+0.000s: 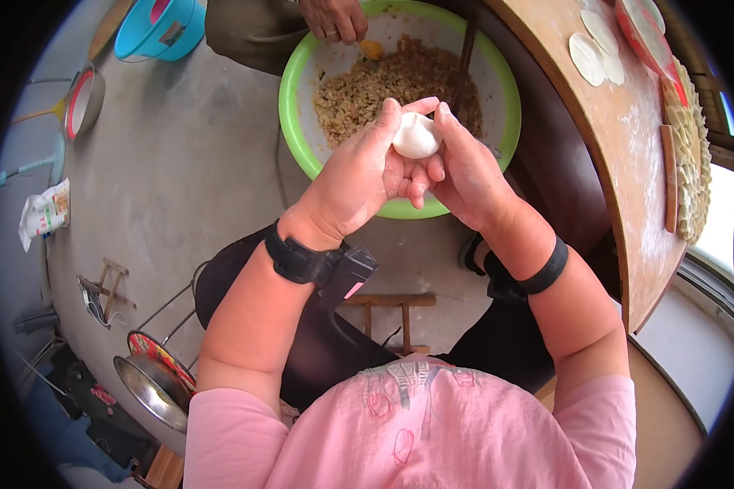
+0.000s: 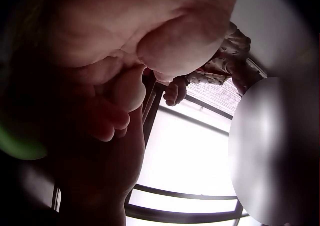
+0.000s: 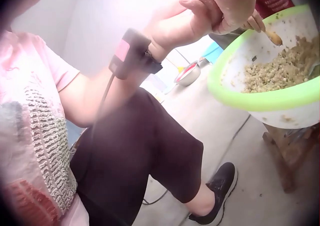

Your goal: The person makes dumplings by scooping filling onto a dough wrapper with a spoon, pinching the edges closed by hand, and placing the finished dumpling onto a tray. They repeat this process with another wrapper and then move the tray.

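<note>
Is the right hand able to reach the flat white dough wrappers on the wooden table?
Probably yes: nothing stands between the right hand and the flat white dough wrappers, though it now pinches a white dumpling with the left hand.

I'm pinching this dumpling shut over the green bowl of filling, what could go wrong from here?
The dumpling looks plump; squeezed hard between the left hand and right hand, its seam might split. It is held right above the filling in the green bowl, so a slip would likely drop it in. At the far rim is another person's hand; the hands could bump.
</note>
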